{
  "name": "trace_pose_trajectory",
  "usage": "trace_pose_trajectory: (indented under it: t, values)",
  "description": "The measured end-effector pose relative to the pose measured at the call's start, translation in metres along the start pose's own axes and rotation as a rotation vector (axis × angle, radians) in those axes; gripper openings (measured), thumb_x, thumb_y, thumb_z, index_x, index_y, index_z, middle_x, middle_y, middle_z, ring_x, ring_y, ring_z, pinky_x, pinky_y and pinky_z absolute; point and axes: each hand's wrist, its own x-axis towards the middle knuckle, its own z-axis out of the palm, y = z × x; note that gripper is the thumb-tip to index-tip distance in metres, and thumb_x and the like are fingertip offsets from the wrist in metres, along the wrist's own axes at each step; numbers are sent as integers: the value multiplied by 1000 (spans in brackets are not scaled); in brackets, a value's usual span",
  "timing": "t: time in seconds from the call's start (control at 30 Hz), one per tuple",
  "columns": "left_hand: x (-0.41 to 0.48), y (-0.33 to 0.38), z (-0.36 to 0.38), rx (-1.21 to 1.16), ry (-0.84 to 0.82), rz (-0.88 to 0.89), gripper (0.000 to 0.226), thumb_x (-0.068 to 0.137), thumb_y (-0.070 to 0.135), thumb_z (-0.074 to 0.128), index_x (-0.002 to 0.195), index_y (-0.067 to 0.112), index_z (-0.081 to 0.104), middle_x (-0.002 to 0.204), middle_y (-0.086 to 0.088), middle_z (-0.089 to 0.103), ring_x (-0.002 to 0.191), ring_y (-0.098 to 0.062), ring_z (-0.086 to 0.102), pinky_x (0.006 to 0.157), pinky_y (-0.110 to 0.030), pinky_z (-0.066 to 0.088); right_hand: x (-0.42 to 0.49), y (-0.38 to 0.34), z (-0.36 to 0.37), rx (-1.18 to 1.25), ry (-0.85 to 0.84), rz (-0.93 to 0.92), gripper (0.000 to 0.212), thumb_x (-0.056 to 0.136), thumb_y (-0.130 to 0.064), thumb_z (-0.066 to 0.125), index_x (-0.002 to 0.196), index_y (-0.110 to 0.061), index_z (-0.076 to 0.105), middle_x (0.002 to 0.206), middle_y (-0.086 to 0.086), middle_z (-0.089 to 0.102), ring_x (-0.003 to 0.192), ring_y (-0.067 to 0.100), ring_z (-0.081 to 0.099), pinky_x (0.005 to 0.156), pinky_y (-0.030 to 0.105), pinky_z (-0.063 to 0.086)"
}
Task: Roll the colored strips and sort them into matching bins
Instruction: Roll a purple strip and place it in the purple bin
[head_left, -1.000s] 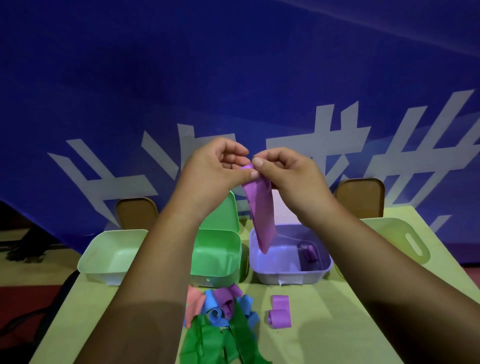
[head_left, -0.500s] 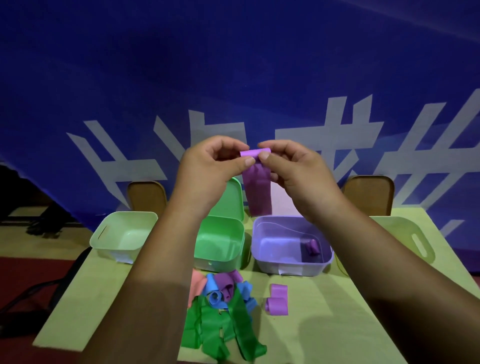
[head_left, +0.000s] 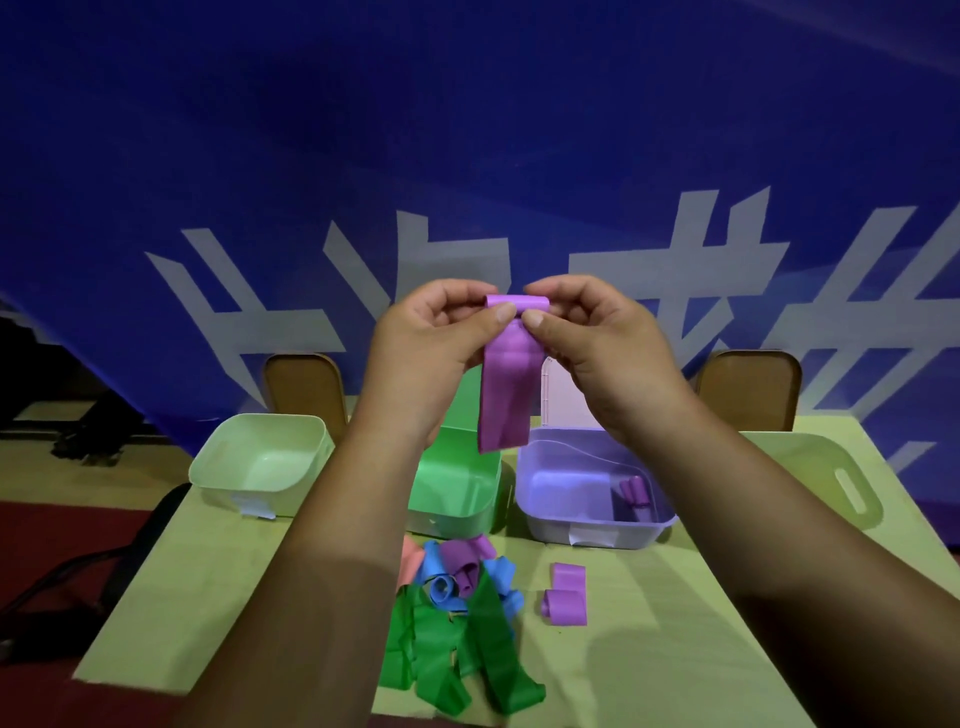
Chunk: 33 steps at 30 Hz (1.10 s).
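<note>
Head view: both hands were raised above the bins, so the strip hung free to roll.
Left hand (head_left: 431, 343): fingers closed, thumb pinching the top roll of the purple strip (head_left: 506, 384).
Right hand (head_left: 597, 338): pinched likewise on the roll's other end.
Purple bin (head_left: 550, 512): directly below the strip's tail, one purple roll already inside, probably the drop target.
Loose strips (head_left: 452, 623): heaped on the counter (head_left: 675, 649), within reach.
</note>
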Motion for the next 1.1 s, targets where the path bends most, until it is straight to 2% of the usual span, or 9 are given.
trace_pose_trajectory:
  t: [0.2,0.33,0.47,0.57,0.73,0.8,0.93,1.1]
  values:
    - [10,-3,-16,70,-1,30,21,94,12,83,114,18,79,102,-2,82,98,-21,80,88,-41,68,2,-6,13,-74,14,-11,25,93,-3,79,107,-24,78,90,-1,74,88,15,69,86,33,56]
    - [24,-2,-28,114,-19,82,22,95,15,83,115,24,80,103,1,82,98,-19,80,87,-44,68,4,-12,25,-21,31,36,17,101,-16,73,117,-20,77,97,3,74,87,16,70,89,35,57]
    - [35,1,-38,67,-26,99,26,95,13,83,117,24,81,104,5,82,99,-15,79,84,-35,68,8,-16,40,-39,104,50,22,107,-26,65,124,-16,75,100,5,79,89,15,74,91,35,58]
    - [44,-1,-42,-15,-22,81,30,94,12,84,122,23,81,107,4,83,100,-16,80,85,-36,67,13,-16,52,21,82,78,29,112,-27,56,126,-11,76,94,6,75,83,13,66,86,32,54]
    - [55,-3,-48,-155,-36,3,30,93,9,83,123,16,78,108,-1,83,101,-20,81,85,-33,66,19,-16,67,198,97,133,29,113,-20,52,132,-12,73,119,12,79,103,15,74,91,26,58]
    - [60,-6,-51,-193,-33,-17,29,93,8,84,121,13,77,106,-4,83,99,-24,81,86,-36,67,21,-14,76,250,107,146,29,113,-18,51,132,-11,71,119,13,79,99,14,74,90,25,59]
    - [63,-11,-57,-205,-17,-12,29,93,11,85,121,14,81,106,-2,84,99,-22,81,88,-39,67,25,-12,93,307,157,146,25,113,-14,50,126,-9,71,106,12,80,83,10,75,82,23,61]
    - [67,-13,-67,-186,-32,-8,30,94,16,85,123,17,81,110,2,83,103,-20,80,95,-48,66,25,-4,109,322,197,146,25,114,-14,48,122,-8,71,108,16,78,89,19,73,87,29,63]
